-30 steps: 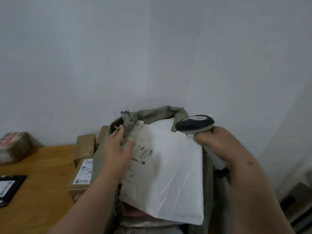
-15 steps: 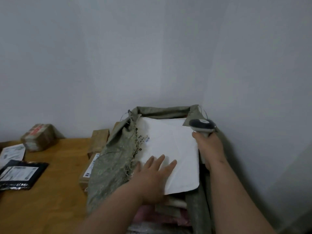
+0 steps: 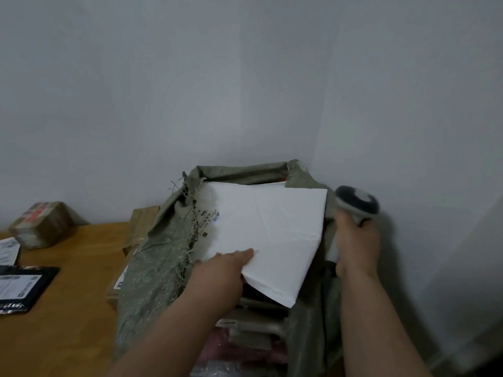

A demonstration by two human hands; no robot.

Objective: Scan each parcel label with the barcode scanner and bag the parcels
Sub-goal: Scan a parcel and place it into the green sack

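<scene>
A white flat parcel point(image 3: 272, 229) lies in the open mouth of a grey-green woven sack point(image 3: 155, 270), its label point(image 3: 208, 223) near the sack's frayed left rim. My left hand point(image 3: 220, 270) has its fingers tucked under the parcel's near-left edge. My right hand point(image 3: 355, 246) grips the handle of a barcode scanner point(image 3: 356, 204) beside the sack's right edge; the scanner's dark head is blurred. Other parcels lie stacked lower in the sack.
A wooden table point(image 3: 62, 322) is on the left, with a black mailer point(image 3: 21, 287), a taped brown box point(image 3: 40, 223) at the back and cardboard boxes point(image 3: 141, 227) against the sack. White walls meet in a corner behind the sack.
My left hand has gone from pressing flat on the white parcel to slipping under its near-left edge. The parcel has turned slightly. My right hand with the scanner has moved right, off the parcel.
</scene>
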